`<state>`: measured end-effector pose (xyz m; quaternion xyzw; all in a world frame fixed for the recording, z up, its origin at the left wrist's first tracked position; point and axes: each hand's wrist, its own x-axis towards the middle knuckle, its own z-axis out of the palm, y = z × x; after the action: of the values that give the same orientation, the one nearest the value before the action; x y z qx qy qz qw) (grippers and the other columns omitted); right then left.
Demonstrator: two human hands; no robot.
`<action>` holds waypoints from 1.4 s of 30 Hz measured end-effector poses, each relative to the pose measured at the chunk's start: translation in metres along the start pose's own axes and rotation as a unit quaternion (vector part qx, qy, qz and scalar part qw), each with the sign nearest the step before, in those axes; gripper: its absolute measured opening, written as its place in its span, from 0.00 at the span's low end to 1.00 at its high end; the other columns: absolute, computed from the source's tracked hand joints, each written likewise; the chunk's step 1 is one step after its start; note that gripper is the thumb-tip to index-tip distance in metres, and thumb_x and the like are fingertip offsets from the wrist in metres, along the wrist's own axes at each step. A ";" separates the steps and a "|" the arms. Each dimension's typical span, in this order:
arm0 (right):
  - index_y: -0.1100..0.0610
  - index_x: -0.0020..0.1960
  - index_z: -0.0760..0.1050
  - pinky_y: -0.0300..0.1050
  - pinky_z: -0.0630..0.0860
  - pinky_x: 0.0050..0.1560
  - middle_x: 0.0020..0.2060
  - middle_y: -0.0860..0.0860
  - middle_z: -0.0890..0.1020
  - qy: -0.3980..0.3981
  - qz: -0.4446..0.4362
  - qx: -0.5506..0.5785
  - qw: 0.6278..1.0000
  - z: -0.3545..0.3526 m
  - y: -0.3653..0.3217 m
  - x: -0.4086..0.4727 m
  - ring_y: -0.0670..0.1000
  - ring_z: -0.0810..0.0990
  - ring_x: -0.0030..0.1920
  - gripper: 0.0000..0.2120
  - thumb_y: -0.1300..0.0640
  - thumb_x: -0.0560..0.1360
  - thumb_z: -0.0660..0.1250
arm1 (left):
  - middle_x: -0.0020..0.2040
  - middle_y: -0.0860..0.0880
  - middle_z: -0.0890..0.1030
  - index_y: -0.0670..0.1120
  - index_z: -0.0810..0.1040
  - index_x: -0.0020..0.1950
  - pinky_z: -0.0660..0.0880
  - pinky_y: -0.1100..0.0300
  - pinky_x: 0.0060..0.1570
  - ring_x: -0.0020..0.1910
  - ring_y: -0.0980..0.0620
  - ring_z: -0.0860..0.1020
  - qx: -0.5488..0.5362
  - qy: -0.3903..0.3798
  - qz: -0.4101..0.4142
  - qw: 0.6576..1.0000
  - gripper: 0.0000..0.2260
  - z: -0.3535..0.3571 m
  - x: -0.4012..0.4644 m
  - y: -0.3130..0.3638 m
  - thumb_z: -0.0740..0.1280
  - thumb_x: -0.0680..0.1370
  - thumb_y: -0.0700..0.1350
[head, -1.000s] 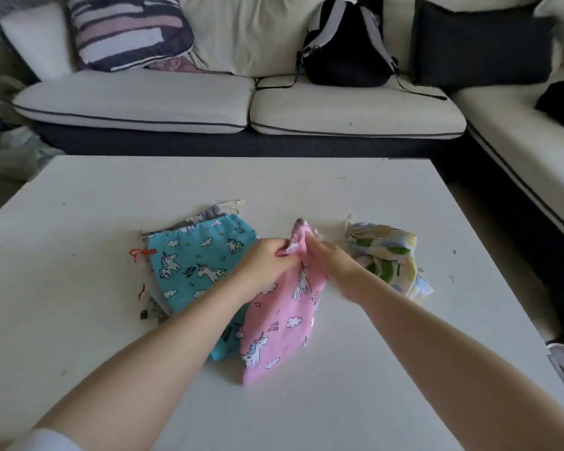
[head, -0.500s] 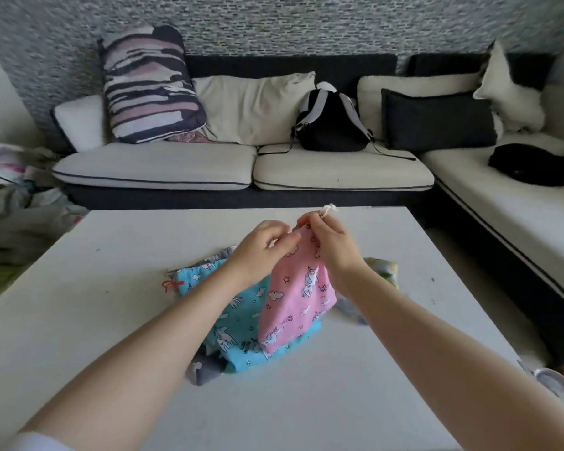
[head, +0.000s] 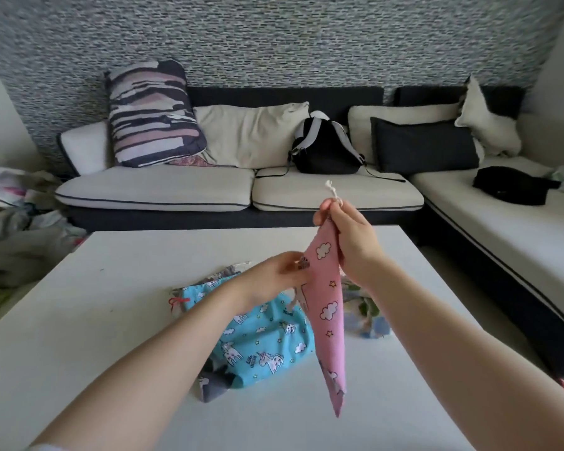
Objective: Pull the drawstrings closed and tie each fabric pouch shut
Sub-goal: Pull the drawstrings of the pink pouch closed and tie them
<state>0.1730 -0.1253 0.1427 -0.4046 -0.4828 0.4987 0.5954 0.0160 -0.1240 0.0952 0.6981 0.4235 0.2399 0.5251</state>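
Observation:
A pink pouch [head: 329, 307] with clouds and unicorns hangs above the white table [head: 79, 336]. My right hand [head: 349, 236] pinches its white drawstring [head: 332, 187] at the top corner and holds the pouch up. My left hand [head: 277, 275] grips the pouch's gathered mouth edge lower on the left side. Under them a blue unicorn pouch [head: 261, 340] with a red drawstring lies flat on a grey pouch [head: 210, 385]. A green and yellow patterned pouch [head: 367, 315] lies to the right, partly hidden by my right arm.
A sofa [head: 183, 190] with cushions and a black backpack [head: 326, 148] stands beyond the table's far edge. A black bag [head: 515, 185] lies on the right sofa section. Piled clothes [head: 10, 222] sit on the floor at the left.
My right hand has lifted the pink pouch off the table by its drawstring. My left hand stays lower at the mouth, so the pouch now hangs stretched. The camera has tilted upward.

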 end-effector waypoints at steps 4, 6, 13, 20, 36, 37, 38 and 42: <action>0.56 0.41 0.72 0.33 0.63 0.26 0.31 0.47 0.74 0.048 -0.049 -0.155 0.986 -0.011 -0.001 0.002 0.42 0.66 0.27 0.14 0.58 0.81 0.52 | 0.35 0.49 0.78 0.44 0.76 0.41 0.75 0.54 0.44 0.34 0.51 0.76 0.042 0.018 -0.028 0.999 0.10 0.002 0.005 -0.003 0.64 0.77 0.49; 0.58 0.43 0.73 0.30 0.62 0.23 0.31 0.48 0.74 0.087 -0.064 -0.229 0.967 -0.020 0.004 0.006 0.38 0.67 0.23 0.13 0.59 0.81 0.52 | 0.28 0.51 0.70 0.49 0.72 0.33 0.68 0.58 0.35 0.26 0.52 0.69 0.107 0.086 -0.040 0.990 0.14 -0.006 0.006 -0.011 0.63 0.77 0.52; 0.56 0.35 0.71 0.36 0.62 0.28 0.31 0.50 0.73 0.092 0.026 -0.206 0.974 -0.038 0.026 0.019 0.46 0.67 0.30 0.17 0.62 0.80 0.52 | 0.36 0.50 0.73 0.45 0.73 0.40 0.71 0.61 0.40 0.33 0.56 0.73 -0.056 0.170 0.013 0.984 0.12 -0.021 0.016 -0.007 0.56 0.81 0.44; 0.57 0.36 0.72 0.38 0.60 0.33 0.28 0.51 0.71 0.023 0.046 -0.002 0.999 -0.036 0.025 0.015 0.46 0.65 0.30 0.17 0.61 0.81 0.52 | 0.75 0.58 0.59 0.55 0.51 0.75 0.66 0.64 0.56 0.64 0.59 0.67 0.106 0.067 -0.027 0.992 0.28 0.012 0.029 -0.024 0.56 0.80 0.37; 0.56 0.36 0.71 0.32 0.62 0.20 0.29 0.50 0.72 0.166 0.128 -0.087 0.974 -0.054 0.051 0.024 0.44 0.67 0.23 0.15 0.63 0.79 0.54 | 0.26 0.50 0.62 0.46 0.64 0.29 0.56 0.59 0.28 0.26 0.52 0.62 0.269 0.155 -0.026 0.950 0.23 -0.003 0.025 -0.004 0.64 0.74 0.60; 0.57 0.36 0.72 0.33 0.65 0.21 0.29 0.51 0.74 0.164 0.147 -0.076 0.973 -0.054 0.055 0.024 0.44 0.69 0.23 0.15 0.64 0.78 0.55 | 0.28 0.50 0.63 0.46 0.67 0.32 0.57 0.59 0.28 0.26 0.53 0.62 0.206 0.158 -0.040 0.965 0.20 -0.006 0.024 -0.002 0.64 0.75 0.59; 0.58 0.37 0.73 0.34 0.69 0.25 0.31 0.52 0.76 0.155 0.167 -0.057 0.972 -0.054 0.056 0.024 0.45 0.71 0.25 0.14 0.64 0.78 0.56 | 0.29 0.50 0.63 0.45 0.70 0.36 0.57 0.60 0.28 0.25 0.53 0.61 0.110 0.155 -0.053 0.980 0.16 -0.010 0.024 -0.002 0.64 0.76 0.56; 0.61 0.41 0.76 0.43 0.73 0.45 0.41 0.56 0.82 0.104 0.195 -0.002 0.975 -0.060 0.050 0.020 0.51 0.78 0.41 0.13 0.63 0.79 0.55 | 0.23 0.52 0.62 0.44 0.71 0.52 0.56 0.65 0.20 0.19 0.57 0.59 -0.398 0.228 -0.053 0.887 0.04 -0.021 0.027 -0.014 0.57 0.80 0.40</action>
<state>0.2226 -0.0964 0.0853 -0.5416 -0.3317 0.5592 0.5328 0.0091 -0.0883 0.0861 0.3331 0.4371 0.5122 0.6600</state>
